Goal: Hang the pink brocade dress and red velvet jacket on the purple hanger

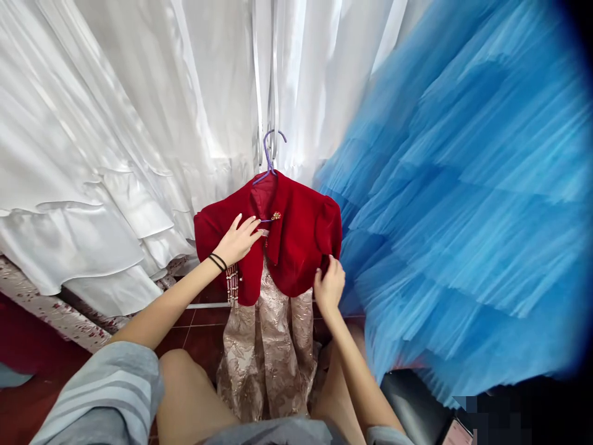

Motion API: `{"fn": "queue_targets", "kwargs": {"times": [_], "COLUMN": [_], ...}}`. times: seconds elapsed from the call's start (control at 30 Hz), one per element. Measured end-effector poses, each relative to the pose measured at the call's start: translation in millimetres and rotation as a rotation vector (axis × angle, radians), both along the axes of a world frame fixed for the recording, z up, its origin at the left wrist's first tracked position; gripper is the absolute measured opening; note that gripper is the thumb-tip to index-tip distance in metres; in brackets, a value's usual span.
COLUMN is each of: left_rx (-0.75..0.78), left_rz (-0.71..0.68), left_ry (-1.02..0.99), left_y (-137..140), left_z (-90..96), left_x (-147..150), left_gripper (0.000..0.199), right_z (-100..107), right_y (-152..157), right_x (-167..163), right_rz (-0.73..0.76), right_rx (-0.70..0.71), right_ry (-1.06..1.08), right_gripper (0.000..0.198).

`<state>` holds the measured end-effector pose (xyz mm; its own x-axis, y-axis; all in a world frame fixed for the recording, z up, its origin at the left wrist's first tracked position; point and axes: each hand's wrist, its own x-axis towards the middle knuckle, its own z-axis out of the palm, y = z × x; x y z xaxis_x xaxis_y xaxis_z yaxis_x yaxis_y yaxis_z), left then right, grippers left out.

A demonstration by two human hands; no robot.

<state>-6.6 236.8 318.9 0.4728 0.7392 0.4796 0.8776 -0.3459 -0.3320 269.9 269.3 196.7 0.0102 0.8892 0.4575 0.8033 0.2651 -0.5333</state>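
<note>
A short red velvet jacket (296, 247) hangs on a purple hanger (267, 150) in front of me. Under it falls a shiny pinkish-gold brocade dress (278, 346). A small jewelled brooch (277, 216) sits by the jacket's collar. My left hand (241, 238) lies on the jacket's left front near the neckline, fingers stretched and apart. At the cuff of the sleeve on the right is my right hand (330, 284), its fingers curled against the edge; what they pinch there is hidden. Beaded tassels (232, 284) dangle below my left wrist.
White satin gowns (125, 123) and sheer white fabric hang behind and to the left. A large blue tulle dress (463, 204) fills the right side. Red floor tiles (204, 337) show below. A phone (457, 431) lies at the lower right.
</note>
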Motion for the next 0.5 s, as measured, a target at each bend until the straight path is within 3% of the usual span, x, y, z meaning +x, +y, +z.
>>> {"fn": "queue_targets", "kwargs": {"times": [0.13,0.23,0.37,0.43,0.5], "left_rx": [0.062,0.083,0.079,0.093,0.123], "left_rz": [0.007,-0.014,-0.111,-0.172,-0.172], "left_ry": [0.22,0.28,0.194,0.043,-0.209], "left_y": [19.4,26.1,17.4,12.9,14.7], "left_z": [12.4,32.2,56.3,66.6,74.6], "left_x": [-14.9,-24.2,-40.6,-46.0,-46.7], "left_gripper": [0.033,0.03,0.025,0.024,0.036], "right_z": [12.9,30.3,78.3,112.9,147.3], "right_y": [-7.5,10.4,43.7,59.2,72.9], "right_x": [-79.9,-120.1,-124.6,-114.9,-105.5], "right_rz": [0.247,0.231,0.161,0.172,0.257], "right_rx": [0.266,0.324,0.431,0.487,0.512], "right_ry": [-0.004,-0.038,-0.124,-0.138,-0.168], "right_gripper": [0.059,0.073,0.072,0.069,0.064]}}
